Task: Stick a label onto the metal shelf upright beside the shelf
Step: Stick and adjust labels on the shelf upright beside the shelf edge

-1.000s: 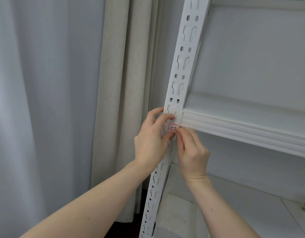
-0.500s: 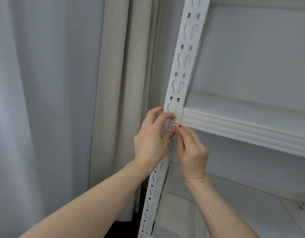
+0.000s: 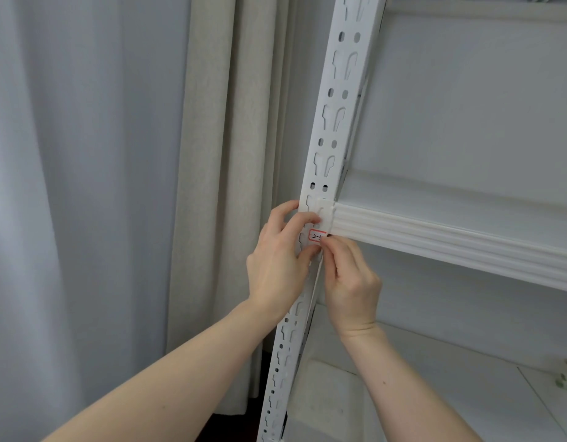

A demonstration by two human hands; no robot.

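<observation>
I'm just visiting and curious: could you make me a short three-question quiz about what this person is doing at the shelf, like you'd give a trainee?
1. True or false: the label sits on the upright above the shelf edge.
2. Which hand has its fingers curled around the upright's outer edge? A) left B) right C) neither
3. Fill in: the label's border is coloured ____.

Key:
1. False: it sits just below the level where the shelf's front edge joins the upright.
2. A: the left hand wraps the upright, while the right hand's fingertips press at the label's right end.
3. Red, around a white face with handwriting partly hidden by fingers.
</observation>
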